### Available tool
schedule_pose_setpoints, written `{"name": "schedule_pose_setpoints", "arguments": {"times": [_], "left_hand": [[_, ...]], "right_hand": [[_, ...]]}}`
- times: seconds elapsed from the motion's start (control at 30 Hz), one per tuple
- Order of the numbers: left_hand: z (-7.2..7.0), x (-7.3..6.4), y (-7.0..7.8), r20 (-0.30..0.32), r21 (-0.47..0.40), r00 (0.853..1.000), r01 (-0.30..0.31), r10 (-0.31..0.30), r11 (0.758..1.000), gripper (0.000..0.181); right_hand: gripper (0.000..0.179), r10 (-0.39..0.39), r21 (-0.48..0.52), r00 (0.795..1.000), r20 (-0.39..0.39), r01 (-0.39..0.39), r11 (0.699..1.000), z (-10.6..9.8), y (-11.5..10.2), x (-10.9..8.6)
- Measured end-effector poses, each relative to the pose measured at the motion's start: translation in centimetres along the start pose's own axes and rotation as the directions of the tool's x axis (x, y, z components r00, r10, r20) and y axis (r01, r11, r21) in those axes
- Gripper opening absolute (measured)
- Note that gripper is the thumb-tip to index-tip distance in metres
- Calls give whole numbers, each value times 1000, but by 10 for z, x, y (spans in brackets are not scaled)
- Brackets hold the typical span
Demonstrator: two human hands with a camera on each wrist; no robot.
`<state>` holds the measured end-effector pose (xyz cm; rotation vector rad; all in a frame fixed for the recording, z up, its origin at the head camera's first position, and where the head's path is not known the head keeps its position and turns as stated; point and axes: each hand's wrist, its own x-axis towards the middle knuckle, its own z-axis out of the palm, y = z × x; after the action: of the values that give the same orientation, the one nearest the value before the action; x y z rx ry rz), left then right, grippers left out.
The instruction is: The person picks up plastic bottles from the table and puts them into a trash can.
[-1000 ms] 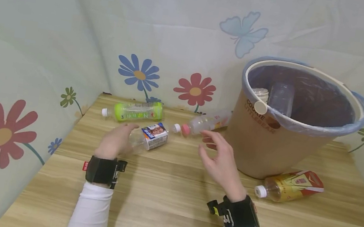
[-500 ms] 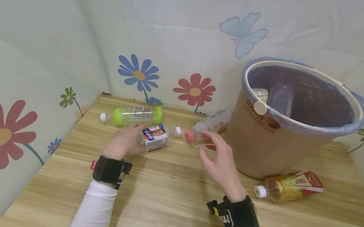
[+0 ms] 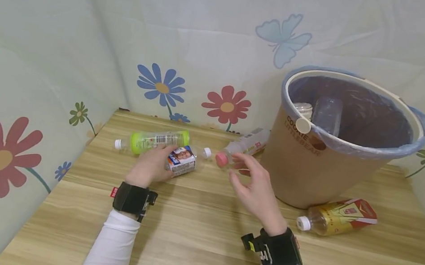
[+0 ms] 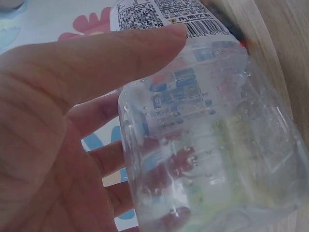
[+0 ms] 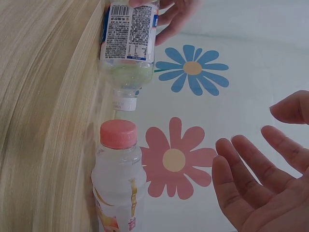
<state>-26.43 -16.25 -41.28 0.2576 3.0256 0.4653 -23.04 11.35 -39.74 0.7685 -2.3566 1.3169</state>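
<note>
My left hand [image 3: 152, 165] grips a clear plastic bottle [image 3: 181, 161] with a blue and white label and white cap, lying on the table. In the left wrist view the thumb lies across the near side of this bottle [image 4: 207, 140], and the fingers show through it from behind. Just beyond sits a bottle with a green label [image 3: 160, 140], close to the left fingers. My right hand [image 3: 255, 184] hovers with fingers loosely bent and holds nothing. Beside it is a pink-capped bottle [image 3: 246, 145] leading back to the bin. The right wrist view shows its pink cap [image 5: 119, 134] close to the white cap [image 5: 124, 103].
A brown bin [image 3: 308, 173] with a blue liner stands at the back right, with a clear bottle [image 3: 327, 115] and another container inside. A yellow and red labelled bottle [image 3: 341, 217] lies at its front. A flowered curtain [image 3: 209, 37] backs the wooden table [image 3: 197, 239].
My left hand has slid right along the bottle to its label. The green-labelled bottle has rolled slightly nearer, and the pink-capped bottle has turned a little. My right hand stays in place.
</note>
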Motion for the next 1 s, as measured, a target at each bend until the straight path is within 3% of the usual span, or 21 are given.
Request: {"name": "schedule_pose_setpoints", "arguments": {"times": [0.33,0.7,0.83,1.0], "left_hand": [[0,-1,0,-3,-1,1000,-8,8,1000,82],[-4,-7,4,-1,-62,999,-35,35,997,81],[-10,-9,8,-19,-102,998,-65,63,993,81],[-17,-8,14,-79,-157,986,-158,147,975,81]], "right_hand": [[37,7,-3,1000,8,-7,1000,1,0,1],[38,23,6,1000,10,-23,1000,0,-1,0],[38,26,15,1000,-3,-26,1000,0,0,0],[38,36,44,999,-20,-35,998,0,0,0]]}}
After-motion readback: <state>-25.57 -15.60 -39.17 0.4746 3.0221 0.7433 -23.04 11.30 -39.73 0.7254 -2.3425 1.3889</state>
